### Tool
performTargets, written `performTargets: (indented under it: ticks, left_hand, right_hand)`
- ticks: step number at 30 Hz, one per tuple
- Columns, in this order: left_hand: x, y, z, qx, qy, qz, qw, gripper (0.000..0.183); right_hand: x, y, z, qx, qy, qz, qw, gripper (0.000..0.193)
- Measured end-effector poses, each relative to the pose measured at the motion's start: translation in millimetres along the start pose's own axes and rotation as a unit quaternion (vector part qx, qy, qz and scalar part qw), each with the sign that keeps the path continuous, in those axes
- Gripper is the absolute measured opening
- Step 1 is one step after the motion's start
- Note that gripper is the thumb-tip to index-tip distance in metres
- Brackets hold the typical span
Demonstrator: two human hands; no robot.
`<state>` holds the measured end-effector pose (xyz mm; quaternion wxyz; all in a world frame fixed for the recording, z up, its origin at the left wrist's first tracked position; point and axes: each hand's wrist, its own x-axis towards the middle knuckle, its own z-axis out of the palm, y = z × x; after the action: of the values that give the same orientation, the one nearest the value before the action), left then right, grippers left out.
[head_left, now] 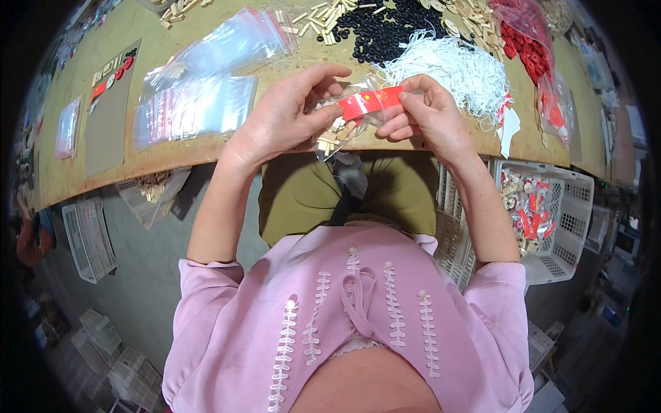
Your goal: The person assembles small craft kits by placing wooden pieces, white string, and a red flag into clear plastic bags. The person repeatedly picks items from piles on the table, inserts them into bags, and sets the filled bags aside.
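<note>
My left hand [286,113] is closed on a small clear plastic bag [332,146] above the table's near edge. Light wooden pieces [337,131] show through the film in its lower part. Between thumb and fingers of my right hand [432,113] is the right end of a red paper strip [370,103] with yellow stars. The strip's left end lies at the bag's top, by my left thumb; whether it is inside the film I cannot tell.
Clear zip bags [196,103] lie left of my hands. Beyond are black rings [385,31], white strings [447,69] and wooden sticks [323,17]. Red pieces [523,48] fill a bag at far right. Below right, a white crate [568,210] contains filled bags; a sample board [107,134] lies far left.
</note>
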<state>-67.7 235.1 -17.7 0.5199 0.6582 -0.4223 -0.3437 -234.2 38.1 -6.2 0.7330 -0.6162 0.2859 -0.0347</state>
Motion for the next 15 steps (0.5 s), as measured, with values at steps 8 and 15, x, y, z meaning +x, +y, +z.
performTargets:
  ticks: [8, 15]
  left_hand:
    - [49, 5, -17, 0.168, -0.059, 0.178, 0.968, 0.023]
    - [61, 8, -21, 0.167, -0.179, 0.089, 0.965, 0.017]
  right_hand:
    - [6, -1, 2, -0.016, -0.039, 0.005, 0.999, 0.017]
    - [7, -2, 4, -0.019, -0.04, 0.018, 0.999, 0.019]
